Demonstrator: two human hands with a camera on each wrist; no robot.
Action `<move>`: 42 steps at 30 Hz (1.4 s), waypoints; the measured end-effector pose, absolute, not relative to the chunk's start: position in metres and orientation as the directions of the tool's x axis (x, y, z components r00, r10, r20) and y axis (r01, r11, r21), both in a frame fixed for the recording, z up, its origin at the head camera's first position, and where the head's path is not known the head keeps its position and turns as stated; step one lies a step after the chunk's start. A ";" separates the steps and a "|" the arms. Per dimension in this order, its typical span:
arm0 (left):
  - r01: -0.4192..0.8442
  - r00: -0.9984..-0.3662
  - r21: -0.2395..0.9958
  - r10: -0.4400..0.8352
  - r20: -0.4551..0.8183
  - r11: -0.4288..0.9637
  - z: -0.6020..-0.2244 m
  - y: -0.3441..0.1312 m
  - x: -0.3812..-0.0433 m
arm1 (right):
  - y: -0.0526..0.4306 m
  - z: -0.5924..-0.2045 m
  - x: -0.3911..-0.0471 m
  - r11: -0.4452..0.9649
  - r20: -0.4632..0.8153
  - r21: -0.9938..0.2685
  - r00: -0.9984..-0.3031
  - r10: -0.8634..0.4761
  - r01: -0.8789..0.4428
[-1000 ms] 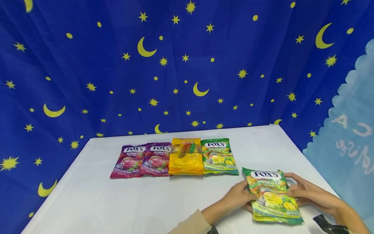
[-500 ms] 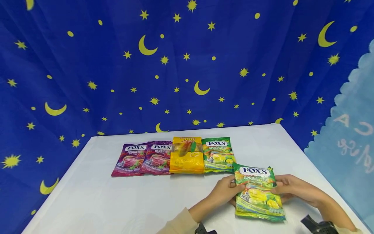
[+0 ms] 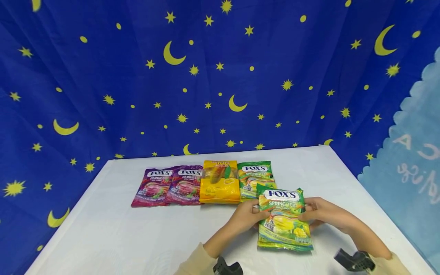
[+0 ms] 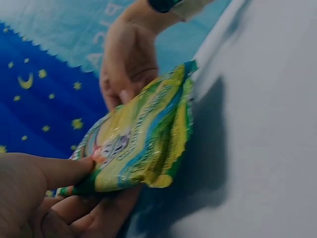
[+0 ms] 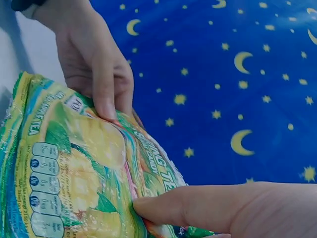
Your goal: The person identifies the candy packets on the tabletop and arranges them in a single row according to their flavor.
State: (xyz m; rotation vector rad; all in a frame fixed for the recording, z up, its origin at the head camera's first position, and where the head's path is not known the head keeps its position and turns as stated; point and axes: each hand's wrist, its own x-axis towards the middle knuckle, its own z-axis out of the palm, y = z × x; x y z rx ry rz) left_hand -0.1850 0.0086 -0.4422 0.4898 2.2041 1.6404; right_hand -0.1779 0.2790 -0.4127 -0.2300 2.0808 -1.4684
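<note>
A green and yellow bag of candy (image 3: 283,225), labelled Fox's Spring Tea, is held between both hands, face up and close over the table. My left hand (image 3: 245,218) grips its left side, thumb on the front and fingers underneath, as the left wrist view shows. On the opposite side my right hand (image 3: 324,214) pinches the edge, its thumb (image 5: 178,208) lying across the printed front. The held bag's top corner overlaps another green Spring Tea bag (image 3: 254,176) in the head view. Along its lower edge, the held bag (image 4: 143,134) shows layered folds.
Left of that flat green bag lies a yellow candy bag (image 3: 220,191) with a clear window. Two purple Fox's Berries bags (image 3: 156,189) overlap at the row's left end. A white table (image 3: 137,236) meets a blue star-patterned curtain (image 3: 144,84) behind.
Both hands have carried the held green candy bag leftward and slightly away from me, so it now overlaps the right end of the row. The bags in the row have stayed in place.
</note>
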 end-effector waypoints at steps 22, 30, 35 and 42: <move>0.070 -0.857 0.956 0.508 -0.089 0.285 -0.416 -0.034 -0.201 | 0.236 -0.399 -0.182 0.312 -0.250 -0.943 -0.861 -0.443 0.114; 0.074 -0.864 0.952 0.496 -0.088 0.297 -0.417 -0.033 -0.200 | 0.237 -0.398 -0.181 0.305 -0.244 -0.946 -0.859 -0.450 0.110; 0.052 -0.862 0.956 0.497 -0.102 0.288 -0.416 -0.032 -0.198 | 0.238 -0.399 -0.181 0.292 -0.245 -0.950 -0.848 -0.471 0.112; 0.044 -0.857 0.961 0.504 -0.104 0.274 -0.416 -0.031 -0.198 | 0.240 -0.400 -0.184 0.263 -0.242 -0.957 -0.836 -0.492 0.122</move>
